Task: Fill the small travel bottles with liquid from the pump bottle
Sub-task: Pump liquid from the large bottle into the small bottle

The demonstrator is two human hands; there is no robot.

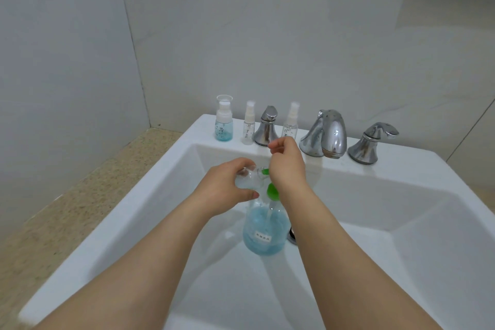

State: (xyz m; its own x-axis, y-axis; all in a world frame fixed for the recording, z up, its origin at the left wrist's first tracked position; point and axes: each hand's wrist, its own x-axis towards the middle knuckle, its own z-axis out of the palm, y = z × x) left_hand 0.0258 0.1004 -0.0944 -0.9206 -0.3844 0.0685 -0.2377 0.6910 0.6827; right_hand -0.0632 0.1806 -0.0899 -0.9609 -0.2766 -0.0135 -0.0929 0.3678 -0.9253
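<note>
We hold the left hand [227, 188] with fingers clamped around the small travel bottle [247, 179], just beside the green pump head [272, 191] under the right hand [287, 166], whose fingers curl on what we cannot tell, the pump bottle [257, 224] standing below them in the sink [375, 203].

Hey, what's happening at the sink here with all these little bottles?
A person seems to be filling a small clear bottle from a pump bottle of blue liquid standing in the sink. The left hand grips the small bottle at the spout of the green pump; the right hand rests on top of it. On the ledge behind, one capped bottle holds some blue liquid and two spray bottles look clear.
</note>
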